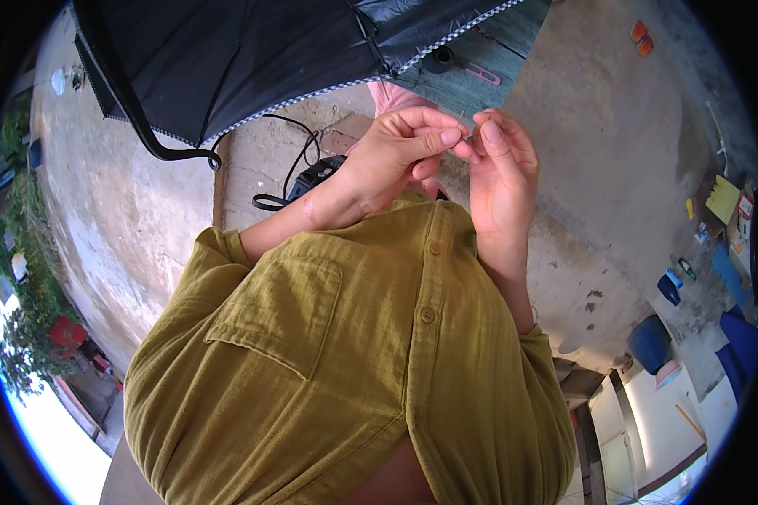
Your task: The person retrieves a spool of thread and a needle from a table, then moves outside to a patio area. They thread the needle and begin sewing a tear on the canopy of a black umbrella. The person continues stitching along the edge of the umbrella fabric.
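Observation:
My left hand (396, 156) is closed in a pinch, its thumb pressed against the forefinger. Close beside it, the tips of my right hand (505, 172) are also pinched together. Something tiny and thin is between the two sets of fingertips, too small to name. Just beyond my hands spreads a black umbrella (269, 63) with a checkered edge, its curved dark handle (147, 139) reaching out at the left. On the grey-green wooden table (514, 42) lie a small dark spool-like thing (438, 59) and a slim pink tool (483, 74).
Below the umbrella, a black bag-like object (316, 177) with a looped cord (299, 164) sits on the concrete floor (623, 168). Orange sunglasses-like items (642, 38) lie far right. A blue bucket (650, 341) and scattered objects stand along the right side.

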Demonstrator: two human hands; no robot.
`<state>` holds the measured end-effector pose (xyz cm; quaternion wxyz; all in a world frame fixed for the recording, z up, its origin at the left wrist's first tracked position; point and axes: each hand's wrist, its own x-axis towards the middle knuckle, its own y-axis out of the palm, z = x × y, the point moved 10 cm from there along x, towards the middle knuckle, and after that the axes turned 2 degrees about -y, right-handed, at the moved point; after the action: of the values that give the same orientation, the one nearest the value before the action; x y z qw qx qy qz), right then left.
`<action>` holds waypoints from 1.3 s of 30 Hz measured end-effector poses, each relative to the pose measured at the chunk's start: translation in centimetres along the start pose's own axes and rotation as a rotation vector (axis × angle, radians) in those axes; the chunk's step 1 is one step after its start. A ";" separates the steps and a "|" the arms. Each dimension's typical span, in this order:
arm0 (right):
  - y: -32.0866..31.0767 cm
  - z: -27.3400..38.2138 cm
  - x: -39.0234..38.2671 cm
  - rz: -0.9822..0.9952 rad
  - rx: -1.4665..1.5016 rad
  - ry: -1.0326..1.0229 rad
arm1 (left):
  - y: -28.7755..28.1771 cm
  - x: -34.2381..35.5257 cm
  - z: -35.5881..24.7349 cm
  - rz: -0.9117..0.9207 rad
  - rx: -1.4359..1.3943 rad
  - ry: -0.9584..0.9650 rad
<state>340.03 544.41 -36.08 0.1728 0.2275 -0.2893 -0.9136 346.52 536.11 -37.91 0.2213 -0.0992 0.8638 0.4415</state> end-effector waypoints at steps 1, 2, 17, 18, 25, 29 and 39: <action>0.3 0.0 0.0 0.016 0.013 0.005 | 0.0 0.1 0.0 0.005 0.001 -0.001; 0.6 -0.1 0.0 0.032 0.027 0.010 | 0.0 0.2 -0.1 0.010 0.002 -0.001; -7.4 -1.9 8.7 -0.051 -0.914 -0.341 | -1.0 1.4 0.3 -0.097 0.112 -0.150; -7.7 -2.3 10.3 -0.015 -1.284 -0.526 | -1.0 1.4 0.3 -0.104 0.121 -0.146; -12.4 -10.1 16.8 0.147 -2.070 -0.473 | 0.7 1.3 -1.1 -0.152 0.208 -0.082; -17.5 -8.0 15.9 -0.222 -1.426 -0.331 | 1.6 1.2 -2.2 -0.140 0.301 0.000; -0.9 3.2 -1.6 -0.015 -0.665 -0.153 | 2.9 1.1 -2.8 -0.100 0.378 0.124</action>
<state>339.52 547.24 -33.76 0.2084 0.0917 0.0140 -0.9736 343.65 535.59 -34.86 0.2043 -0.1256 0.9373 0.2529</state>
